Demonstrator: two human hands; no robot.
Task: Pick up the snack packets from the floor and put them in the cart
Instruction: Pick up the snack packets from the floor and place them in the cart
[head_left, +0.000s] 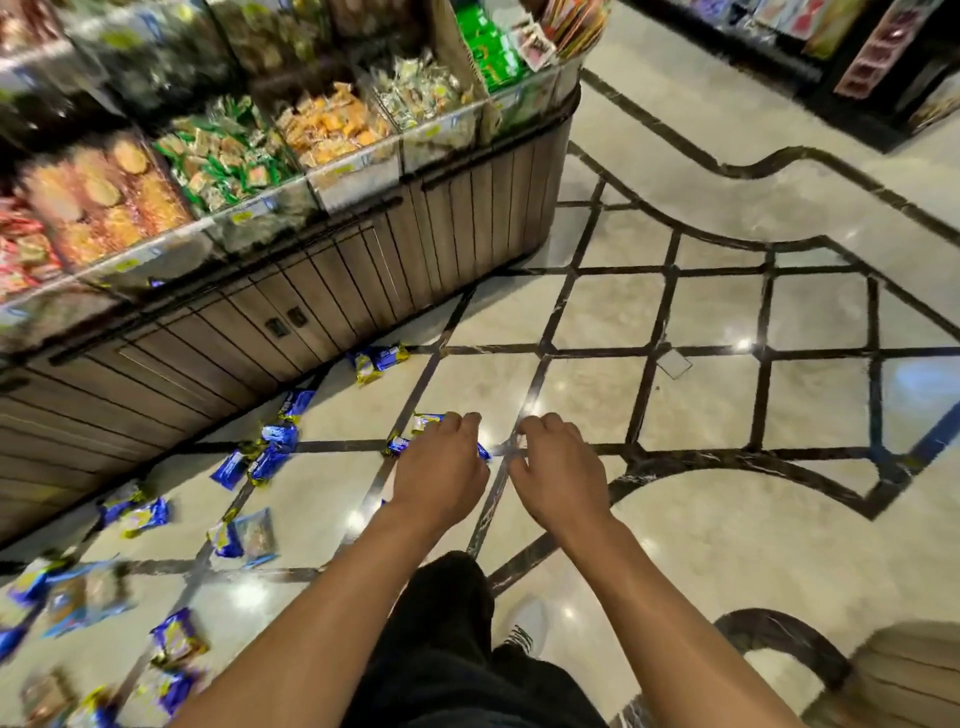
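— Where are the snack packets (270, 457)?
— Scattered over the marble floor (701, 405) along the foot of the wooden display stand (363, 275), blue and yellow, most of them blurred.
— And the hands?
— The left hand (441, 467) has its fingers curled round packets in front of the knees. The right hand (558, 470) is just beside it, fingers bent; whether it holds anything I cannot tell.

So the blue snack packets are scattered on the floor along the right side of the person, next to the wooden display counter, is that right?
Not quite. The head view shows the blue snack packets scattered on the floor along the person's left side, not the right. They do lie next to the wooden display counter. The floor to the right shows no packets.
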